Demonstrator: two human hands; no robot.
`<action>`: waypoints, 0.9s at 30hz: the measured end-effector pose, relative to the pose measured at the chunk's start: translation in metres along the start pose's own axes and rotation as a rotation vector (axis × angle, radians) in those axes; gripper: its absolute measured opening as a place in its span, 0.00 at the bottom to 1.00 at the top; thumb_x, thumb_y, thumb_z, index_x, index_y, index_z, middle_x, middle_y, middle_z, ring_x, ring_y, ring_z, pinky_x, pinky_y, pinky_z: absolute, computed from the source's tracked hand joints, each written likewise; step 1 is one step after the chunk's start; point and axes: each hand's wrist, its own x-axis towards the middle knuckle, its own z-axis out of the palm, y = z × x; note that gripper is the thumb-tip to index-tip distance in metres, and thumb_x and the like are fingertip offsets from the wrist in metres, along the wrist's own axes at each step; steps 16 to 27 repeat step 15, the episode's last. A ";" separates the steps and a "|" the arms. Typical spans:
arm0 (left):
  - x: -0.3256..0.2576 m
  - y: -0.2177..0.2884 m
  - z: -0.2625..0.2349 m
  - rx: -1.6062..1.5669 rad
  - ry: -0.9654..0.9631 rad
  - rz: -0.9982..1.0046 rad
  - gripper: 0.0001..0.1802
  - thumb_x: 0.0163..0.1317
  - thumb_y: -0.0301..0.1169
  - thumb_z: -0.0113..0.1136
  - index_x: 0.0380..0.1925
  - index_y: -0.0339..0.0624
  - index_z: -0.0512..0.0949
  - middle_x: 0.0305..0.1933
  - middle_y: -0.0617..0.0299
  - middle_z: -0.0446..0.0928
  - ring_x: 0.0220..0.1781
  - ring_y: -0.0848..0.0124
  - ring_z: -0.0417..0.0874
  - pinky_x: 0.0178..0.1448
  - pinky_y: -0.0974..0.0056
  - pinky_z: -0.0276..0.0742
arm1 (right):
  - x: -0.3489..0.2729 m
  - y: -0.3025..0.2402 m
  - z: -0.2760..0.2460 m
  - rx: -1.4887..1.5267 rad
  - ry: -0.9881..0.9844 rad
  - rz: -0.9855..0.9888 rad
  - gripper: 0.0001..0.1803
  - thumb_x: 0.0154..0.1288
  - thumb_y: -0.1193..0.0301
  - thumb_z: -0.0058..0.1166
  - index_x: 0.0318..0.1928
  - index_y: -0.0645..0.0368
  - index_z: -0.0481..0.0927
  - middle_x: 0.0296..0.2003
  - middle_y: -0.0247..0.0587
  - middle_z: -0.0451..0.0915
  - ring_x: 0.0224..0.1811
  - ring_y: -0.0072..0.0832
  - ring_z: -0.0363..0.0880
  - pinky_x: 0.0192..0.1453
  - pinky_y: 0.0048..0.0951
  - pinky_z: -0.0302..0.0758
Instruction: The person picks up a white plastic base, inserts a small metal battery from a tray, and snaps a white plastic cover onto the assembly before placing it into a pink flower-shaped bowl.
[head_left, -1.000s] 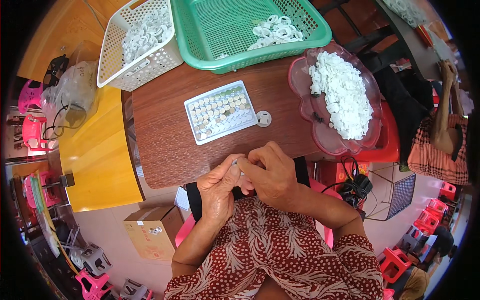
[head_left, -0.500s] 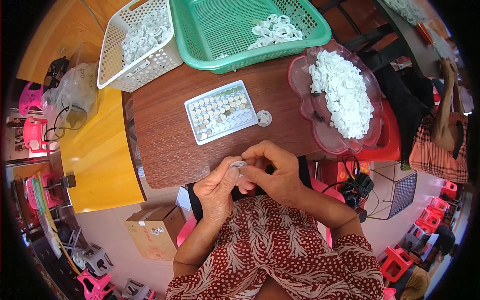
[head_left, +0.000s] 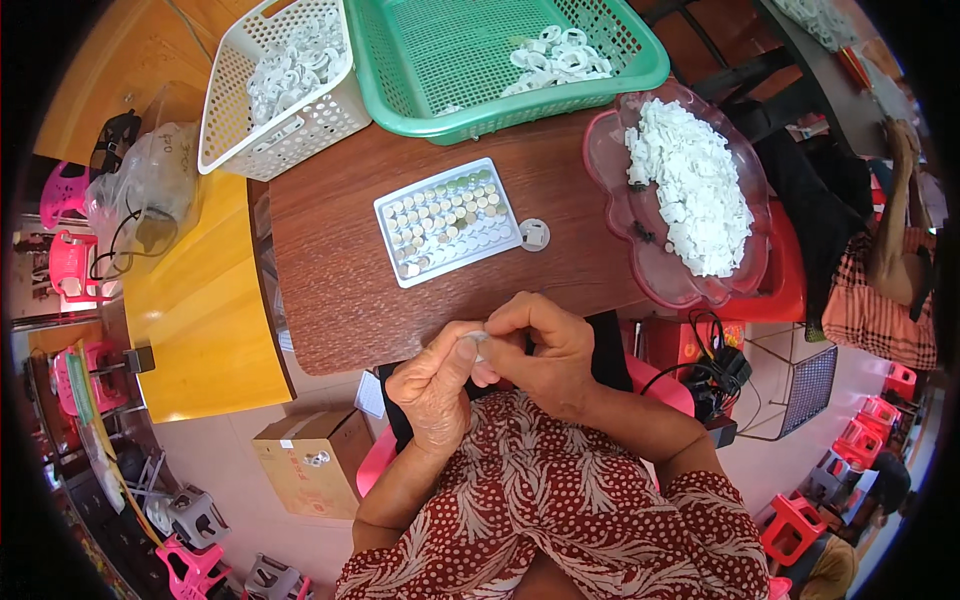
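Note:
My left hand (head_left: 437, 388) pinches a small round white plastic piece (head_left: 477, 340) between thumb and fingers, in front of the table's near edge. Against that same piece press the closed fingertips of my right hand (head_left: 550, 360), and they hide much of it. Beyond my hands lies a white tray (head_left: 462, 269) with rows of small round metallic discs, several of its near pockets bare. A round white plastic part (head_left: 535, 235) rests beside the tray's right edge.
At the back stand a white basket (head_left: 285, 150) of clear-white rings and a green basket (head_left: 480, 124) with similar rings. On the right, a pink scalloped dish (head_left: 622, 240) holds a heap of small white pieces. A yellow board (head_left: 200, 320) is at left; a cardboard box (head_left: 305, 465) sits on the floor.
My fingers have closed further over the white piece, so less of it shows. The right hand has shifted slightly left and down. The tray and baskets keep their places on the table.

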 end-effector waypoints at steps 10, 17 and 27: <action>0.011 0.000 0.000 -0.132 0.000 -0.099 0.18 0.67 0.31 0.52 0.49 0.24 0.74 0.29 0.52 0.79 0.23 0.72 0.78 0.28 0.71 0.73 | 0.011 0.007 -0.001 0.186 0.071 0.253 0.05 0.56 0.80 0.59 0.33 0.66 0.76 0.28 0.34 0.78 0.29 0.14 0.74 0.32 0.17 0.72; 0.012 0.005 -0.016 0.233 -0.138 -0.032 0.30 0.69 0.39 0.46 0.60 0.23 0.60 0.27 0.44 0.79 0.23 0.63 0.80 0.26 0.67 0.75 | 0.012 -0.002 -0.016 0.128 0.095 0.263 0.06 0.58 0.78 0.58 0.36 0.65 0.78 0.33 0.38 0.81 0.35 0.21 0.79 0.41 0.21 0.77; 0.012 0.005 -0.016 0.233 -0.138 -0.032 0.30 0.69 0.39 0.46 0.60 0.23 0.60 0.27 0.44 0.79 0.23 0.63 0.80 0.26 0.67 0.75 | 0.012 -0.002 -0.016 0.128 0.095 0.263 0.06 0.58 0.78 0.58 0.36 0.65 0.78 0.33 0.38 0.81 0.35 0.21 0.79 0.41 0.21 0.77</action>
